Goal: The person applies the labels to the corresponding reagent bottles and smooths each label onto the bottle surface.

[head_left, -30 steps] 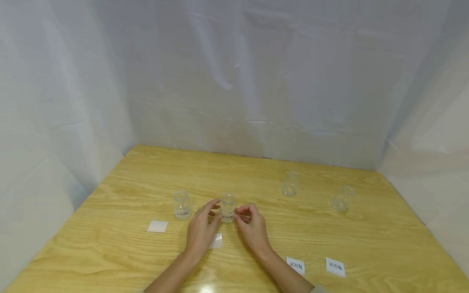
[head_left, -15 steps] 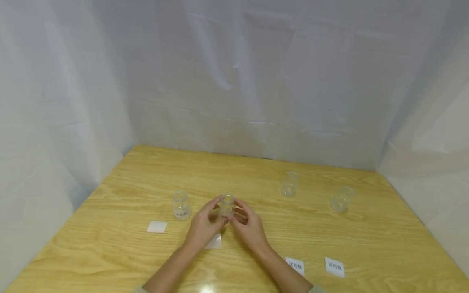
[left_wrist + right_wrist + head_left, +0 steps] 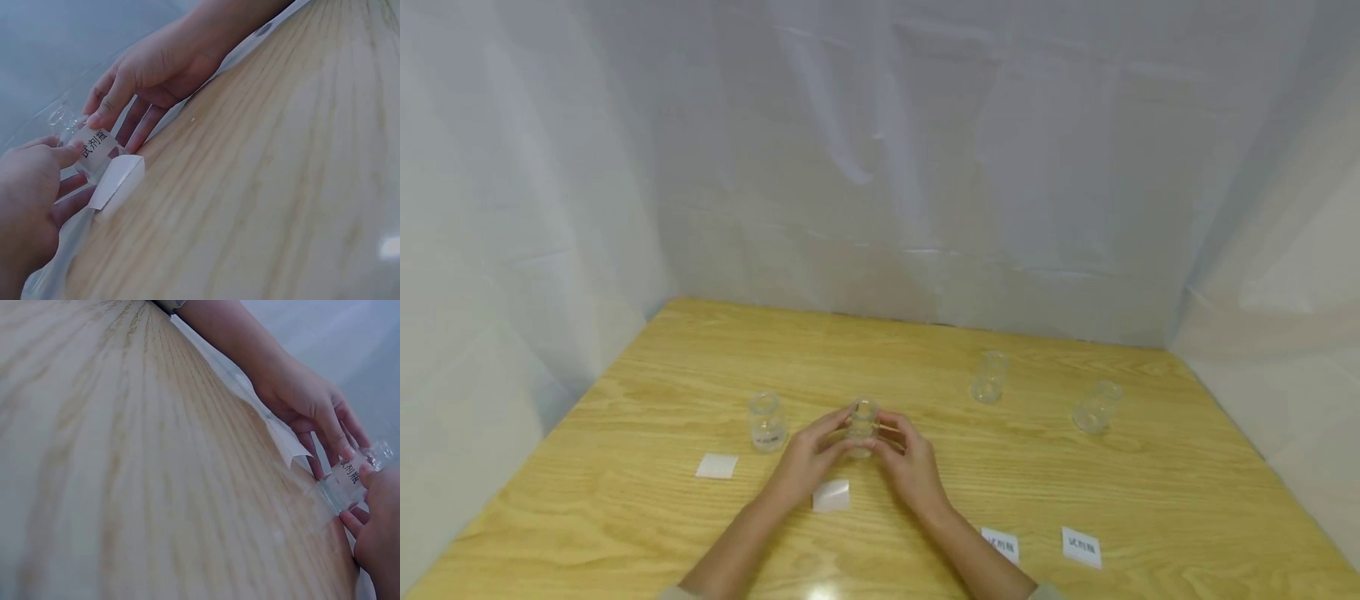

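The glass bottle (image 3: 862, 423) was between the person's two hands, held by both: the left hand (image 3: 805, 454) and the right hand (image 3: 912, 467) reached around it from opposite sides, fingers curved about the glass, neither clearly nearer. Its long axis ran roughly upright, across the line from hand to hand, with the open mouth at the top. The relation that mattered most was at the near side, where the printed label (image 3: 95, 144) faced the person and both thumbs met the glass, one toward each end of the strip, as the left wrist view showed. A white slip (image 3: 831, 495) lay on the table (image 3: 895, 537) nearer the person, just beside the left wrist. Much was hard to make out: the thumbs covered the label in the head view, the bottle's far side was hidden, and whether its base touched the wood could not be told. In the right wrist view the right hand was cut off by the frame's edge. The right forearm (image 3: 981, 560) partly covered one printed card (image 3: 1002, 544), and the clear glass of the two bottles farther right (image 3: 990, 377) (image 3: 1097, 407) showed only faintly.
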